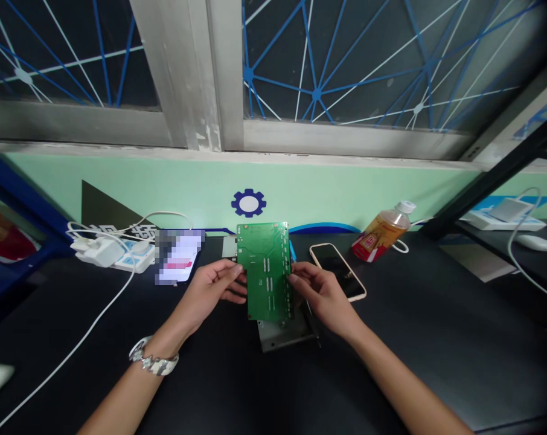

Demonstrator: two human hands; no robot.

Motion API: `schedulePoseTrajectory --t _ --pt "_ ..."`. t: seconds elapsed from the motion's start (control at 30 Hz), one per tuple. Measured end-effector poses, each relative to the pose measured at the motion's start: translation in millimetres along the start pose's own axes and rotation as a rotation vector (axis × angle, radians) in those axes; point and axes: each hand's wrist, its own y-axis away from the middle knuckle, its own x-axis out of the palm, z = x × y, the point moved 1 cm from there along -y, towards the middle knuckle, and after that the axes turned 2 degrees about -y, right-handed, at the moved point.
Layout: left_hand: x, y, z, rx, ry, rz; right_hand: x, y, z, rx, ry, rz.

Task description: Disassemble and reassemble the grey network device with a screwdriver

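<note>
A green circuit board (pixel 265 284) is held upright, slightly tilted, between my two hands in the head view. My left hand (pixel 217 284) grips its left edge, thumb on the near face. On the opposite edge, the fingers of my right hand (pixel 321 290) are closed, with the fingertips at the row of small parts along that side. Beneath and behind the board lies a grey metal plate or casing (pixel 285 339) on the black table, partly hidden by the board. A sliver of something blue (pixel 293 251) shows behind the board's right edge.
A phone in a light case (pixel 339 272) lies right of the board, near a drink bottle (pixel 382 231). Another phone with a lit screen (pixel 180 257) stands at the left beside a power strip (pixel 135 257) with chargers. A white cable (pixel 90 329) crosses the black table (pixel 228 386).
</note>
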Motion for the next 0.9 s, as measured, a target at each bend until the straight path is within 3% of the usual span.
schedulePoseTrajectory --t 0.2,0.47,0.7,0.9 --pt "-1.1 1 -6 0.095 -0.106 -0.050 -1 2 1 -0.117 0.267 -0.080" --pt "0.1 4 -10 0.021 -0.013 0.052 2 -2 4 0.103 -0.100 0.007" --pt "-6.1 5 -10 0.008 0.096 0.085 -2 -3 5 0.040 -0.208 0.020" --pt "-12.9 5 -9 -0.050 0.113 0.020 -6 -1 8 -0.013 -0.245 0.024"
